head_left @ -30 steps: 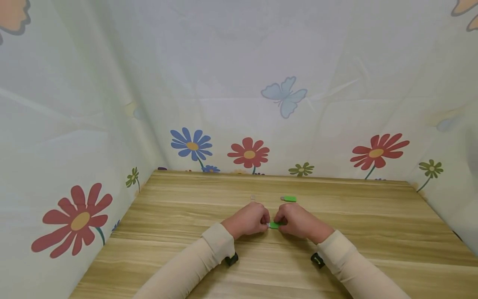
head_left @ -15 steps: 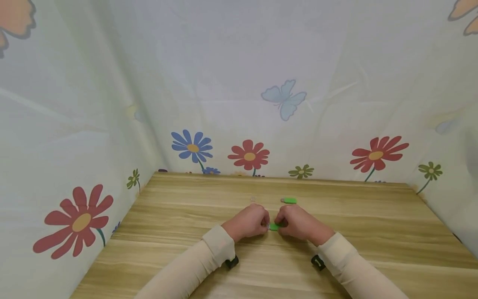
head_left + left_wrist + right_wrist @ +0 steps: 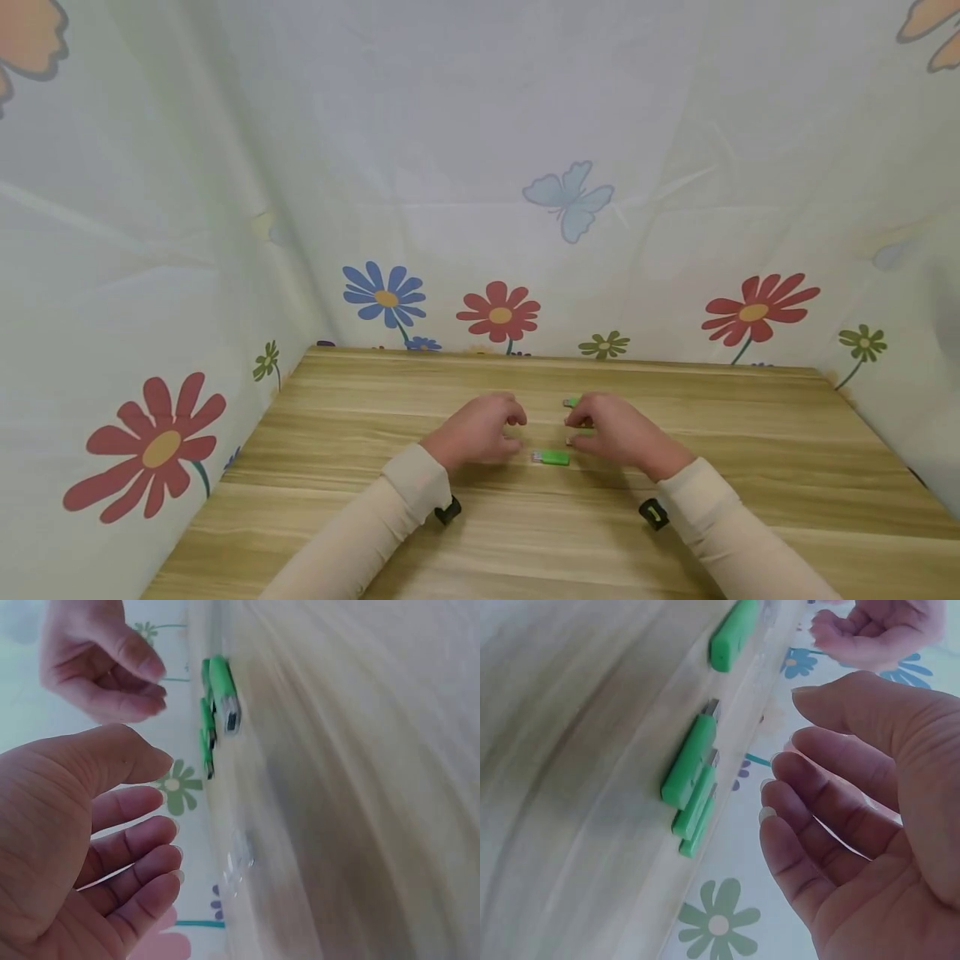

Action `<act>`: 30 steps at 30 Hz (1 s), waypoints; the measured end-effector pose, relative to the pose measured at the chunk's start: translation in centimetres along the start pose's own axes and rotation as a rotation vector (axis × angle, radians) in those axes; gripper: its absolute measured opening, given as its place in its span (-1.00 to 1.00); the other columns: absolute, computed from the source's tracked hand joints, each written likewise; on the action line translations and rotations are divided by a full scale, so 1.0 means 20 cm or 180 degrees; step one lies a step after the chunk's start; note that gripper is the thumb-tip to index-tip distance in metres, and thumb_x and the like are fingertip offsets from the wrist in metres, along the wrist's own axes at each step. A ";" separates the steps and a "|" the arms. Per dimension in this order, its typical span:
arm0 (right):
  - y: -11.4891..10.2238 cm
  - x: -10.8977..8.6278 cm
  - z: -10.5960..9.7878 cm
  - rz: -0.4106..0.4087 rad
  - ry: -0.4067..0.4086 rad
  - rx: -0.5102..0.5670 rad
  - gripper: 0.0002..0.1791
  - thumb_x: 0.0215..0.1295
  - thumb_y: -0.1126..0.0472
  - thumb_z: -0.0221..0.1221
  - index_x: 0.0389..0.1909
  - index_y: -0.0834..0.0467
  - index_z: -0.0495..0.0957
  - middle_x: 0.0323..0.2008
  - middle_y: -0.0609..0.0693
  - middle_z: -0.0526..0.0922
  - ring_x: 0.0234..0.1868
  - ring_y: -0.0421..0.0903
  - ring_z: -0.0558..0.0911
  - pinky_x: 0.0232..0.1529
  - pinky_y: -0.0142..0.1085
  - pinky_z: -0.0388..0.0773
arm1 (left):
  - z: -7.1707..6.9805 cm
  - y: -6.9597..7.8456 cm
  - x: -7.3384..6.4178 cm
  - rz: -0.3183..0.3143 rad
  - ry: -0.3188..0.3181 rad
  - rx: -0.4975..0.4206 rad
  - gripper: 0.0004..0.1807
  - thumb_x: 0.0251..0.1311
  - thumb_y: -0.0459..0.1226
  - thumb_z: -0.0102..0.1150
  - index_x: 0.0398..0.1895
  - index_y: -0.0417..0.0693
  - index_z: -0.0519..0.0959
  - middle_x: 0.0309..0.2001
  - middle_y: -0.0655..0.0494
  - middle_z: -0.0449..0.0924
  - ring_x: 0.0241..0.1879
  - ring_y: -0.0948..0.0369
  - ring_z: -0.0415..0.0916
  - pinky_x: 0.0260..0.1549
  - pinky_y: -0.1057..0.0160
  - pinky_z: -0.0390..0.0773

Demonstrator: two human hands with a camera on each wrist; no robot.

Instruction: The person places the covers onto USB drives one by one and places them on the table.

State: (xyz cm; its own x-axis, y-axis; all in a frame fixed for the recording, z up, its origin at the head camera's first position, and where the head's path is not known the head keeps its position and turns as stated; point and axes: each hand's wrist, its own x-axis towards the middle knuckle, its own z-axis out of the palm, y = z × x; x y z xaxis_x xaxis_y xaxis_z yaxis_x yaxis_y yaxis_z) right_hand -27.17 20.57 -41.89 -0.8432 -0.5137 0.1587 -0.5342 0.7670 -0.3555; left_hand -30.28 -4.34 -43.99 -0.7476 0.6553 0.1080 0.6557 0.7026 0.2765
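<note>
A green USB stick (image 3: 551,457) lies on the table between my hands, its plug end to the left. In the left wrist view, something clear, seemingly a cap, surrounds the plug of the nearest USB stick (image 3: 225,694). My left hand (image 3: 483,429) hovers left of it, fingers loosely bent and holding nothing. To its right hovers my right hand (image 3: 618,433), also holding nothing, thumb apart from the fingers. Other green USB sticks, including one at the back (image 3: 572,402), are partly hidden by the right hand. The right wrist view shows these with bare metal plugs (image 3: 690,761).
Small clear pieces, probably caps (image 3: 240,855), lie on the table beyond my left hand. The wood-grain table (image 3: 390,383) meets a flower-print cloth wall (image 3: 450,208) at its back edge. More cloth hangs at both sides.
Both hands have let go of the near green USB stick, which stays on the table. They have drawn apart, left hand leftward and right hand rightward, with their fingers spread wider.
</note>
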 end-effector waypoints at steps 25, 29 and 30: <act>0.08 0.01 0.06 0.0235 -0.0183 -0.0042 -0.87 0.06 0.38 0.42 -0.33 0.18 0.75 -0.32 -0.04 0.73 -0.37 -0.20 0.54 -0.30 -0.29 0.57 | 0.02 -0.13 0.02 -0.0122 -0.0124 0.0174 -0.94 0.15 -0.25 0.33 -0.36 -0.04 0.67 -0.43 0.22 0.48 -0.38 0.24 0.37 -0.30 0.33 0.42; 0.09 0.02 0.07 0.0167 -0.0240 -0.0020 -0.87 0.05 0.39 0.40 -0.36 0.16 0.75 -0.36 -0.06 0.72 -0.43 -0.24 0.48 -0.36 -0.33 0.51 | 0.03 -0.13 0.03 -0.0040 -0.0141 0.0265 -0.81 0.12 -0.29 0.30 -0.60 0.02 0.53 -0.55 0.21 0.33 -0.46 0.24 0.27 -0.37 0.32 0.34; 0.09 0.02 0.07 0.0155 -0.0247 -0.0018 -0.88 0.05 0.39 0.39 -0.37 0.16 0.75 -0.37 -0.07 0.72 -0.44 -0.25 0.47 -0.37 -0.34 0.49 | 0.03 -0.13 0.03 -0.0017 -0.0145 0.0281 -0.76 0.10 -0.30 0.29 -0.65 0.03 0.47 -0.58 0.22 0.29 -0.47 0.24 0.25 -0.38 0.32 0.32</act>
State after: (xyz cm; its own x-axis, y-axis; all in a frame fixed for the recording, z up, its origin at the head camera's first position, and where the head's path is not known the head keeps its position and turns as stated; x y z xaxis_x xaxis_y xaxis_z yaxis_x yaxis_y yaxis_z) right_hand -28.34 21.13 -43.79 -0.8611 -0.5037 0.0694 -0.4931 0.7939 -0.3558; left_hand -32.48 -5.58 -45.20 -0.7469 0.6620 0.0626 0.6599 0.7265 0.1914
